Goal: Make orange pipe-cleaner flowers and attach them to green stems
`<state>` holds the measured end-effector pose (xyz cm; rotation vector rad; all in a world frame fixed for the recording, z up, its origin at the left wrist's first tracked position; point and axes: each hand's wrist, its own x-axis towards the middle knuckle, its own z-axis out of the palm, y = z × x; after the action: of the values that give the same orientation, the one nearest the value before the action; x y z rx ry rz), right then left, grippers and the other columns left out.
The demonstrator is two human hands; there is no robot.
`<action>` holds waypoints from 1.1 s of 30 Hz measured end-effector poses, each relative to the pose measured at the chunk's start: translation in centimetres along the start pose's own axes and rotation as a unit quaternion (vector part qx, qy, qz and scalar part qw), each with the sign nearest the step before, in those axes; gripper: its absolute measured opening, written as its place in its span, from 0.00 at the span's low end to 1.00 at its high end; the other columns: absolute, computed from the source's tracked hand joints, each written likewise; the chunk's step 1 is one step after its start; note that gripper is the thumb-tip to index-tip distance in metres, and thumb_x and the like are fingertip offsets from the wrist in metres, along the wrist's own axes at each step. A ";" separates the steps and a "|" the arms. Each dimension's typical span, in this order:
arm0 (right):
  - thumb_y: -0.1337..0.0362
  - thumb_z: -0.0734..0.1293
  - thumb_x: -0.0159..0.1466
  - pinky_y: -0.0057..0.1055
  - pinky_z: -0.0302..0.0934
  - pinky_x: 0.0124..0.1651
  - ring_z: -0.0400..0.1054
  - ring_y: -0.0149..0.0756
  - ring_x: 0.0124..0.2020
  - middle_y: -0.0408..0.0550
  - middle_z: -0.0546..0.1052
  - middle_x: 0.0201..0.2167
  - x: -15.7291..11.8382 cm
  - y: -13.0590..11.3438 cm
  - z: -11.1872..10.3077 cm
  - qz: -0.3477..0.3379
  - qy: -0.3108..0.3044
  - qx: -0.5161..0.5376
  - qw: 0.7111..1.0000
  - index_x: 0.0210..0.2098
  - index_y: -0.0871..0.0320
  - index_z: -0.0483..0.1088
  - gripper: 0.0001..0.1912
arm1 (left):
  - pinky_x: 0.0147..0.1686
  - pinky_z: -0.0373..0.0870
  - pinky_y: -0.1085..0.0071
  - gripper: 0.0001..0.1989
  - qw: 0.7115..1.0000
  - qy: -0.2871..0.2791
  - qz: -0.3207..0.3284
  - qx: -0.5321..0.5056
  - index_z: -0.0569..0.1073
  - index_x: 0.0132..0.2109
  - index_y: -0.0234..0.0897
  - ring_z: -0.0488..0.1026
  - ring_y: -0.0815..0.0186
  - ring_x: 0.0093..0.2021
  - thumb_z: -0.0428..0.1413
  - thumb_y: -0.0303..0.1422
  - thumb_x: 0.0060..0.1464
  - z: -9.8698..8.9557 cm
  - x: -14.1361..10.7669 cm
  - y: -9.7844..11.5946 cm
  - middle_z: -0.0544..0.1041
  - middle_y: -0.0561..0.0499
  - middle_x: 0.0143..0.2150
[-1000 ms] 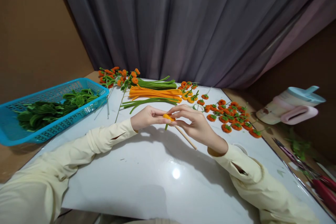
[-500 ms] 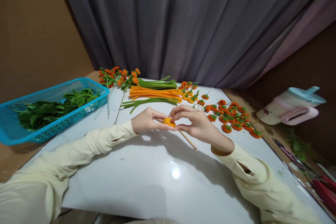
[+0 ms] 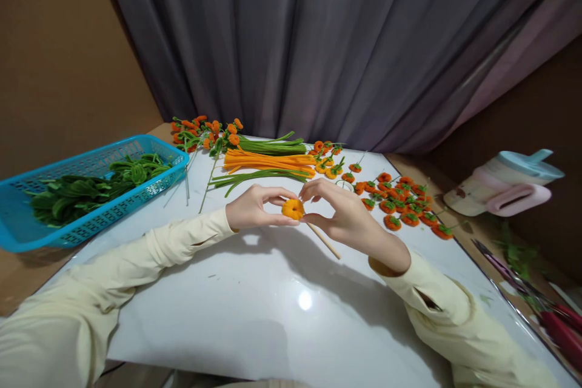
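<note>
Between my two hands, above the middle of the table, is a small yellow-orange fuzzy pumpkin (image 3: 292,210) made of pipe cleaner, with a dimple at its centre. My left hand (image 3: 254,207) pinches its left side between thumb and fingers. On its right side, the thumb and bent fingers of my right hand (image 3: 339,209) grip it too. A thin wooden stick (image 3: 325,241) lies on the table beneath my right hand, its upper end hidden. Beyond my hands lie orange pipe cleaners (image 3: 268,161) and green pipe cleaners (image 3: 273,146).
At left stands a blue basket (image 3: 95,221) holding green leaf pieces (image 3: 73,197). Several orange pumpkins (image 3: 402,197) with green tops lie at right. Orange pieces on green stems (image 3: 204,131) lie at back left. A lidded cup (image 3: 504,182) and red-handled pliers (image 3: 557,327) are far right.
The yellow-orange pumpkin has turned so its dimpled face shows more fully. My right hand's fingers have lifted and shifted off its top toward its side.
</note>
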<state>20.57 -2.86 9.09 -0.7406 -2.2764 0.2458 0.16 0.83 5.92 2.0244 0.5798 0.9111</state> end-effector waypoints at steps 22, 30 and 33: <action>0.71 0.63 0.61 0.30 0.60 0.31 0.65 0.36 0.29 0.52 0.71 0.26 -0.7 -1.9 -0.3 -0.011 -0.057 -0.200 0.978 0.30 0.64 0.69 0.04 | 0.43 0.73 0.76 0.18 0.991 0.033 0.100 0.078 0.75 0.46 0.31 0.77 0.68 0.36 0.63 0.31 0.46 0.8 -0.6 0.8 0.79 0.48 0.39; 0.70 0.64 0.61 0.28 0.59 0.30 0.65 0.34 0.27 0.50 0.71 0.24 -0.8 -1.7 0.0 -0.014 -0.027 -0.178 0.984 0.28 0.63 0.69 0.06 | 0.43 0.73 0.75 0.18 0.995 0.021 0.070 0.061 0.75 0.45 0.31 0.77 0.66 0.37 0.62 0.33 0.46 0.8 -0.6 0.9 0.79 0.48 0.38; 0.69 0.64 0.61 0.28 0.59 0.29 0.65 0.33 0.26 0.49 0.71 0.24 -0.7 -1.5 0.1 -0.006 -0.023 -0.164 0.986 0.29 0.63 0.68 0.05 | 0.43 0.73 0.74 0.18 0.996 0.011 0.067 0.059 0.74 0.45 0.31 0.77 0.66 0.36 0.62 0.34 0.47 0.7 -0.5 1.0 0.79 0.47 0.38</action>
<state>20.25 -4.53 9.18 -0.8939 -2.3942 -0.1232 0.41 -0.39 6.25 2.1824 0.5250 1.0008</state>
